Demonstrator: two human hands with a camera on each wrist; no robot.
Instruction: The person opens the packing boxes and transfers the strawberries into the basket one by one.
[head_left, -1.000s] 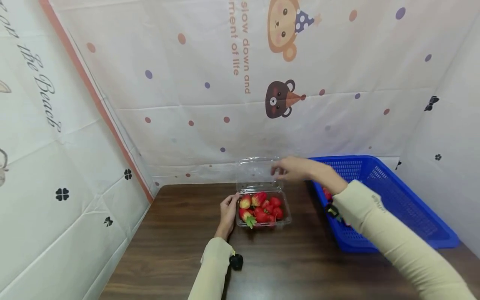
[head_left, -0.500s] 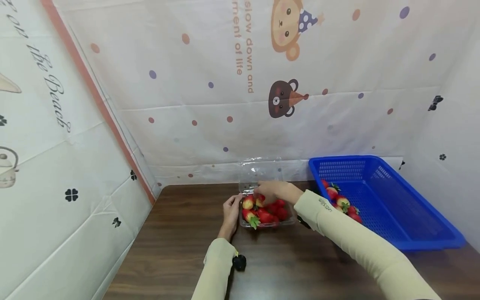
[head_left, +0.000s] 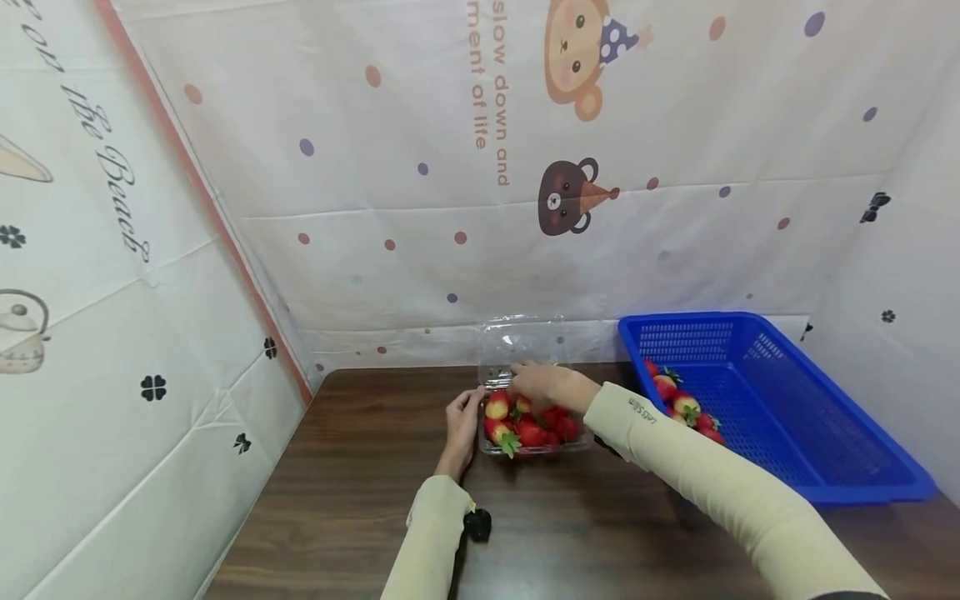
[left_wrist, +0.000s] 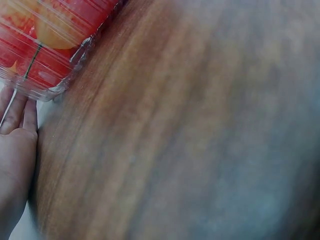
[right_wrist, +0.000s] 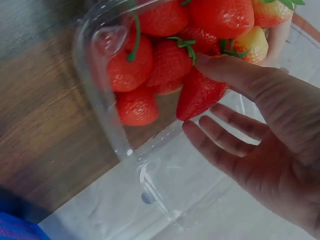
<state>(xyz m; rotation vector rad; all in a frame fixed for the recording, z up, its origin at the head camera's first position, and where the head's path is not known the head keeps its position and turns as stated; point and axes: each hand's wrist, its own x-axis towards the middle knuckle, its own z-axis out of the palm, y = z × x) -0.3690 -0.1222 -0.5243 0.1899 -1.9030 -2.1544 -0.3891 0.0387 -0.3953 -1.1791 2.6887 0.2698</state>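
A clear plastic clamshell box (head_left: 536,451) stands on the table with its lid (head_left: 525,337) raised at the back. Several red strawberries (head_left: 531,432) fill it, some with pale yellow shoulders and green leaves. My left hand (head_left: 459,421) lies along the box's left side, fingertips at the rear corner; in the left wrist view its fingers (left_wrist: 17,112) extend straight against the box wall. My right hand (head_left: 546,385) reaches into the back of the box. In the right wrist view its thumb and fingertips pinch a strawberry (right_wrist: 199,95) among the others.
A large blue plastic basket (head_left: 817,408) stands to the right, with several strawberries (head_left: 686,407) along its left side. The brown wooden table (head_left: 382,467) ends at a printed cloth backdrop (head_left: 360,283) behind the box.
My right hand has come down and left from in front of the raised lid into the box, and has barely moved over the last half second. The left hand stays at the box's side.
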